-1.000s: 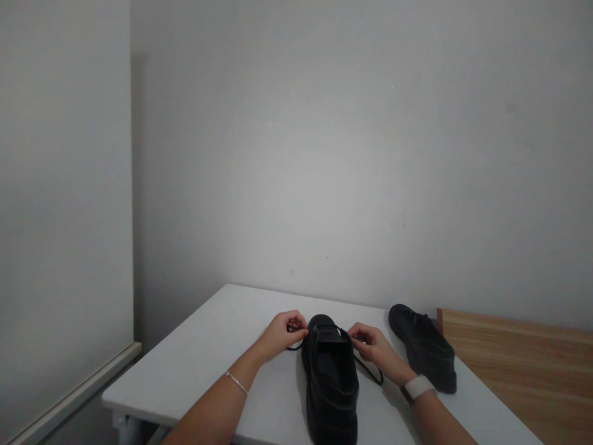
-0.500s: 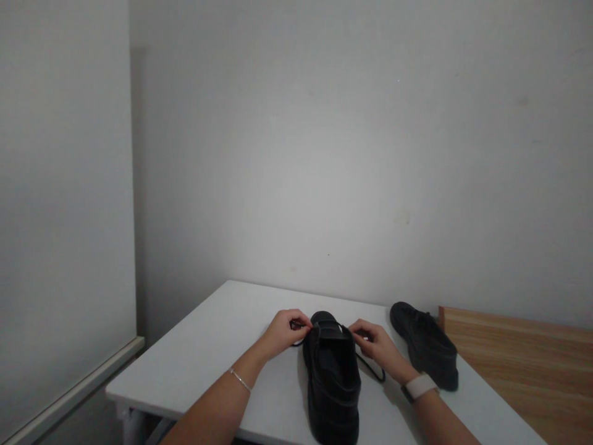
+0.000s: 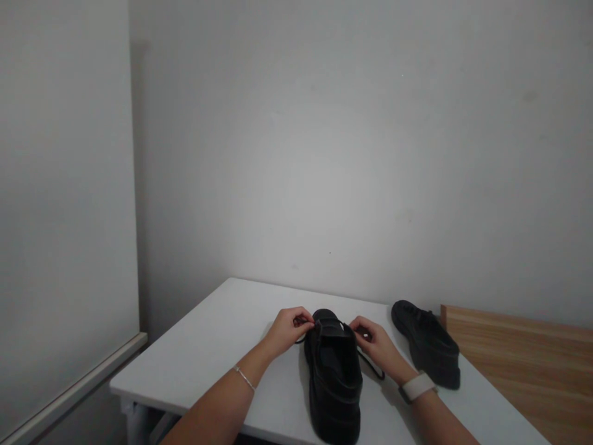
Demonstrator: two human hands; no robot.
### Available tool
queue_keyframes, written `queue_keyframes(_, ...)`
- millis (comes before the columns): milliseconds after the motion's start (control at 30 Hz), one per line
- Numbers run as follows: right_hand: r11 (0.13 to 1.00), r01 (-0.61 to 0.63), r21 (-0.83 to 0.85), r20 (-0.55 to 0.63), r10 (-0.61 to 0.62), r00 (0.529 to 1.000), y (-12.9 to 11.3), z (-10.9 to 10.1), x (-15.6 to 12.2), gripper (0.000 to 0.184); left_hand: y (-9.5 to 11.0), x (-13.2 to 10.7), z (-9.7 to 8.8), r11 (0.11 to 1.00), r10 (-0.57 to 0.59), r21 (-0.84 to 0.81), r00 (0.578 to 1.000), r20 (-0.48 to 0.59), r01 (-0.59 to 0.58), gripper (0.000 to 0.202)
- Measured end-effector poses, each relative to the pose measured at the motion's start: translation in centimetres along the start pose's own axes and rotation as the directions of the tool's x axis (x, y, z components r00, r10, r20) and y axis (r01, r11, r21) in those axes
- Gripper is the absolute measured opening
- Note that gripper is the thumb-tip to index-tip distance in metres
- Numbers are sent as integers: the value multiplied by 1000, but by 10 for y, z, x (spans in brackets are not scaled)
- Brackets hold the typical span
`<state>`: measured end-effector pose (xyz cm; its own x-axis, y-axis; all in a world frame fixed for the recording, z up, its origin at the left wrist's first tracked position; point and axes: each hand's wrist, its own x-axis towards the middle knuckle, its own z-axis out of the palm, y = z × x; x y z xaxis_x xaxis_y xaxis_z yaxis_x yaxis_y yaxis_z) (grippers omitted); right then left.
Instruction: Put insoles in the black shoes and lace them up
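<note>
A black shoe (image 3: 334, 389) sits upright on the white table, its heel toward me and its toe toward the wall. My left hand (image 3: 291, 327) pinches at the left side of the lacing, with part of a dark lace showing below the fingers. On the other side, my right hand (image 3: 373, 343) has thumb and fingertips closed on the black shoelace (image 3: 372, 366), whose loop hangs down to the table beside the shoe. The tips of the fingers are small and dark, so the exact grip on the lace is hard to see.
A second black shoe (image 3: 427, 343) rests at the table's right edge. Beyond it leans or lies a wood-grain board (image 3: 519, 358). The white table (image 3: 199, 346) stands against a grey wall (image 3: 324, 154); a pale panel (image 3: 65, 185) rises at the left.
Both hands stay at the lacing with almost the same pinch. The whole view has shifted very slightly; the shoes have not visibly moved on the table.
</note>
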<state>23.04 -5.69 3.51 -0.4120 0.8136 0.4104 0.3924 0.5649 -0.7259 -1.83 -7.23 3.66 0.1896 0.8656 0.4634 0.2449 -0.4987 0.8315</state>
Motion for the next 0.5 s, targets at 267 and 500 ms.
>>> queue_keyframes(267,983,142,-113,-29,-146,989,-6,-5,0,24,1,1,-6,974,128,186,992,4,-127,10)
queue_keyframes(500,992,109,-70,6,-109,994,-10,-6,-2,24,3,0,-9,970,145,193,988,47,-151,14)
